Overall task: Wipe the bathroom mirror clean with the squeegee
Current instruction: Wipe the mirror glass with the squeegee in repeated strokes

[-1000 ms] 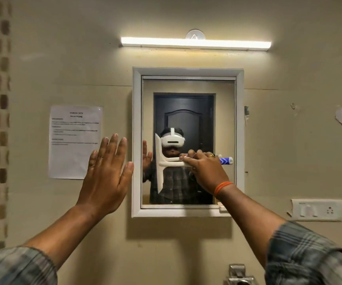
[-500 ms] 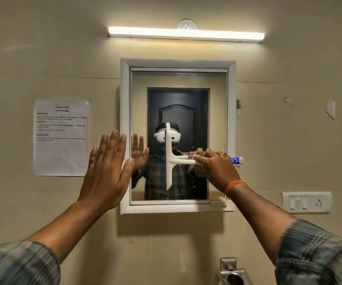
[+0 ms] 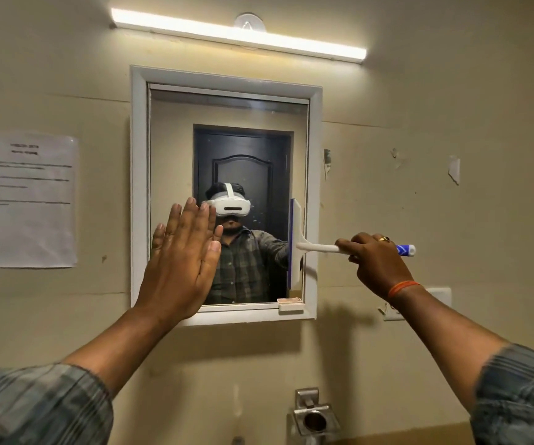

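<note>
**Squeegee held at the right edge of a bathroom mirror**

A beige wall is seen, lit by a strip light [image 3: 238,33] fixed above a white-framed mirror [image 3: 169,149]. A printed notice [image 3: 23,199] is taped to the wall left of the mirror, and a white switch plate [image 3: 437,295] is partly hidden behind the right wrist. A metal fitting [image 3: 313,415] is mounted below the mirror.

The lower left of the glass is blocked by the left hand [image 3: 180,261], which is held up flat with the fingers straight and together; nothing is gripped, and whether the glass is touched cannot be told.

The squeegee [image 3: 296,247] is white, with its blade upright against the mirror's right edge. Its handle runs sideways to a blue-and-white end and is gripped by the curled fingers of the right hand [image 3: 376,261], just right of the frame.
</note>
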